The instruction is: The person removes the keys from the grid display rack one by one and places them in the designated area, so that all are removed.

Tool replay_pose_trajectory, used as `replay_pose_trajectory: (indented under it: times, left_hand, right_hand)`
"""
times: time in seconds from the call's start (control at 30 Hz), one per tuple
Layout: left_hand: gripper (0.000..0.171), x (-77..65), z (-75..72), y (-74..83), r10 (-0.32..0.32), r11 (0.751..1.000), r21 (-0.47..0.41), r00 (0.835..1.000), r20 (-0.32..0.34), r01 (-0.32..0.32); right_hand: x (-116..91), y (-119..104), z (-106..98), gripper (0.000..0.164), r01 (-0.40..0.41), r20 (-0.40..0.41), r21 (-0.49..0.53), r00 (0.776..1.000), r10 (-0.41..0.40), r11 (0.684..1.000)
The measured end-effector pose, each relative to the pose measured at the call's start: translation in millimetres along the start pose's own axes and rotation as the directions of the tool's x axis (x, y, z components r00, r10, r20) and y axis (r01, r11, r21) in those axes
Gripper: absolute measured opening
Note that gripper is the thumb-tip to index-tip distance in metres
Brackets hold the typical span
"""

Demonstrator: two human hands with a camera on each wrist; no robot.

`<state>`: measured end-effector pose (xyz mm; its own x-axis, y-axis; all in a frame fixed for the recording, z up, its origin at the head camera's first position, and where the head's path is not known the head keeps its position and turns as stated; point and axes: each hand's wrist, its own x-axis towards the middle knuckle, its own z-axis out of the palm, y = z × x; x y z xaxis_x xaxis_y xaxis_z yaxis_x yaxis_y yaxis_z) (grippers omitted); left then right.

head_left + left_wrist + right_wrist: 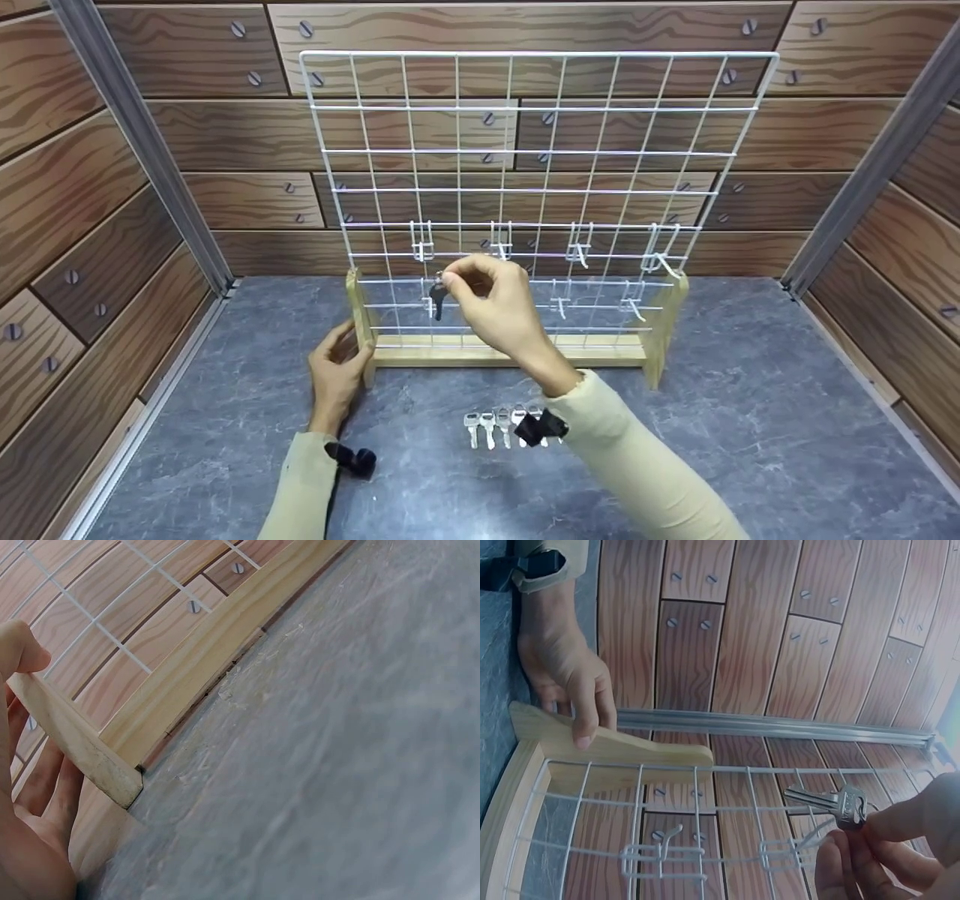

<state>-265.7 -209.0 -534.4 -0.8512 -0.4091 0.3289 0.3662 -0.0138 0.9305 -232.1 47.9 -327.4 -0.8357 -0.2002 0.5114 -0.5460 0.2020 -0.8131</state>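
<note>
A metal key (438, 298) with a small ring hangs from the fingertips of my right hand (501, 309), which pinches it at the ring end. Behind it stands a white wire grid (480, 109) fitted with wire hooks; the key is in front of a lower left hook, and contact between them cannot be told. In the right wrist view the key's blade (810, 797) points left, close to a hook (769, 859). My left hand (335, 375) grips the left wooden side piece (362, 309) of the grid's stand, thumb on one face and fingers on the other.
Several silver keys (487, 429) lie in a row on the grey marbled tabletop (420, 480), partly hidden by the right wrist's black camera (541, 427). More hooks (579, 251) line the grid in two rows. Wood-patterned walls (247, 135) enclose the area.
</note>
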Motion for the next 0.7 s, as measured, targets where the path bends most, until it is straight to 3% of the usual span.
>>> replay_pose_trajectory:
  times: [0.7]
  left_hand:
    - [0.049,0.5,0.7,0.8,-0.02,1.0,-0.017,1.0,0.003,0.02]
  right_hand:
    - [-17.5,19.3,-23.7,0.006,-0.013,0.002,0.049,1.0,0.013,0.999]
